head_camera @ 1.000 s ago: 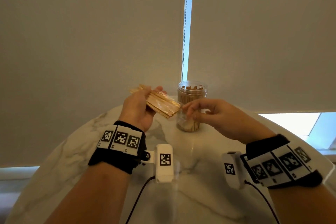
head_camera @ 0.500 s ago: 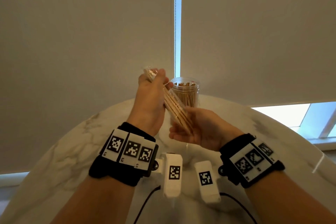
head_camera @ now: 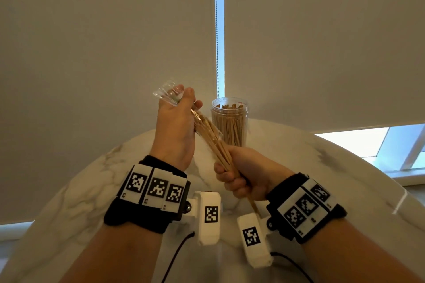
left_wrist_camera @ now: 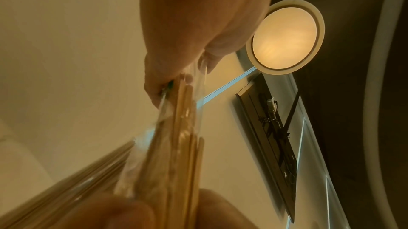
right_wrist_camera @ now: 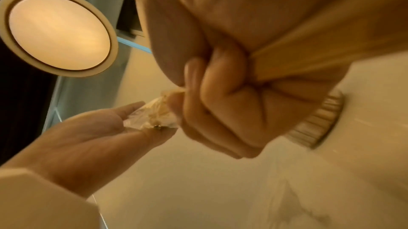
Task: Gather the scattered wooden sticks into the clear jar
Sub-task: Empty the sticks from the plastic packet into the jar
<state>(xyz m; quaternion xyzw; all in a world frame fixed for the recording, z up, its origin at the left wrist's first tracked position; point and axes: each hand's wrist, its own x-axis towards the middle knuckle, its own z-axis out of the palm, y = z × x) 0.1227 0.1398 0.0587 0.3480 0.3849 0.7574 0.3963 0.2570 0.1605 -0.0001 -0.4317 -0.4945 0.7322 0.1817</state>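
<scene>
A bundle of wooden sticks slants between my two hands above the table, its upper half still inside a clear plastic sleeve. My left hand pinches the top of that sleeve. My right hand is fisted round the bare lower end of the sticks, whose tips poke out below it. Behind them the clear jar stands upright on the table, packed with sticks, its base visible as.
The round white marble table fills the lower view. Closed roller blinds hang right behind it, with a bead chain in the gap. A ceiling lamp shows in both wrist views.
The left hand rose and tipped the bundle from flat to steep. The right hand left the jar, came under the bundle and closed round its lower end, drawing sticks out of the sleeve.
</scene>
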